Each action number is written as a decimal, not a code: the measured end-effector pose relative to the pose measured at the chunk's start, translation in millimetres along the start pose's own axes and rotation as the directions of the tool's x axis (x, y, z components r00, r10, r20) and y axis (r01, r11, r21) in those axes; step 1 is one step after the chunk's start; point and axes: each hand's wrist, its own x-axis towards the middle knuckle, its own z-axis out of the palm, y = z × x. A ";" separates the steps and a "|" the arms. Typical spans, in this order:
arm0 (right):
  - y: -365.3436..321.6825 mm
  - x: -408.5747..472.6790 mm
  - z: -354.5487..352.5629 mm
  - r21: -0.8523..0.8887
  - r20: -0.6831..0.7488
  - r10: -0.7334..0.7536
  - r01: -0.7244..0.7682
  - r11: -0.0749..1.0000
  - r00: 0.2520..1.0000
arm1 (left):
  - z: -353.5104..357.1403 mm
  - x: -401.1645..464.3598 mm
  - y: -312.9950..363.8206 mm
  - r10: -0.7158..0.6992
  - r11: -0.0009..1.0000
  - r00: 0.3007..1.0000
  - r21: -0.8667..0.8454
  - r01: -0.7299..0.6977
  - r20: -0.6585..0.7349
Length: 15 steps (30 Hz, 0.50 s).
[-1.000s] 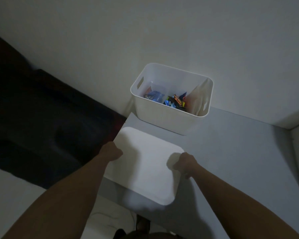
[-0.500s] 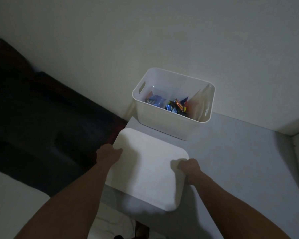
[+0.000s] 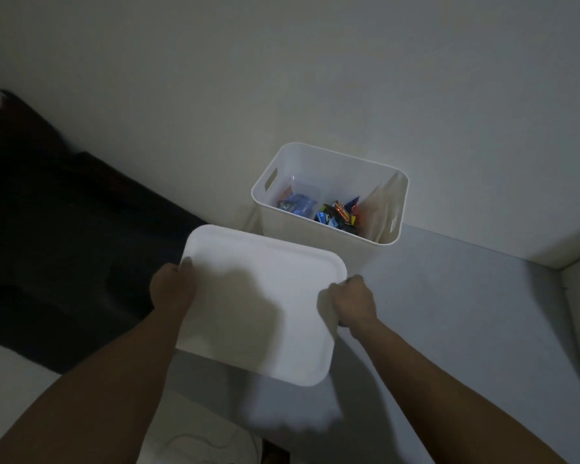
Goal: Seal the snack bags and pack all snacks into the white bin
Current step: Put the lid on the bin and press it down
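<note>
Two hands hold a white lid [image 3: 258, 306] by its side edges, the left hand [image 3: 172, 289] and right hand [image 3: 350, 301] each curled round the rim; beyond it, on the grey table [image 3: 449, 296] against the wall, stands the white bin [image 3: 329, 209]; bagged snacks [image 3: 335, 212] lie inside.

I see white rectangular plastic bin [image 3: 318, 226], smooth, matt, upper centre. Flat white plastic lid [image 3: 262, 306], smooth, centre. Glossy foil-like snack wrappers [image 3: 339, 212] inside bin. Grey tabletop [image 3: 449, 296], matt, right.
</note>
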 end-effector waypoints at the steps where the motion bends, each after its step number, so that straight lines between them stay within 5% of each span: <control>1: -7.9 -3.2 -1.7 -0.014 -0.011 -0.036 0.036 0.999 0.999 | -3.2 3.2 3.2 -0.005 0.999 0.999 -0.052 0.004 -0.031; 8: -54.1 -8.4 -26.4 0.052 -0.117 -0.228 0.235 0.971 0.967 | -30.8 15.0 46.7 0.040 0.944 0.991 -0.319 -0.079 -0.128; 15: -87.0 12.4 -73.8 0.129 -0.231 -0.236 0.270 0.954 0.944 | -50.7 14.4 115.3 0.172 0.913 0.985 -0.370 -0.171 -0.030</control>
